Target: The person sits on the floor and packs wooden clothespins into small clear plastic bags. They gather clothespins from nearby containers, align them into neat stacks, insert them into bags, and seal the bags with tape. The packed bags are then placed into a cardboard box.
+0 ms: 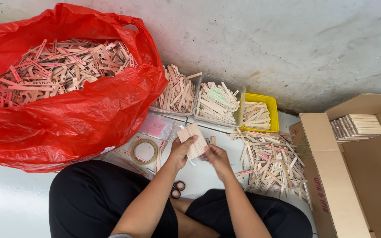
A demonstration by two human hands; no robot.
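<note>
Pale, matt wooden sticks [192,140]; glossy, crinkled red plastic bag [80,119]; clear [239,94] and yellow [272,110] plastic tubs; matt brown cardboard box [327,176]; shiny tape roll [144,152]; rough grey concrete wall [265,39].

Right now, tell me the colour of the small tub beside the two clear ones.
Yellow tub; head view shows it.

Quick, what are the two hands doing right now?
Left hand: closed around a stack of flat wooden sticks, gripping it from the left side.
Right hand: closed, fingers on the stack's lower right edge.
</note>
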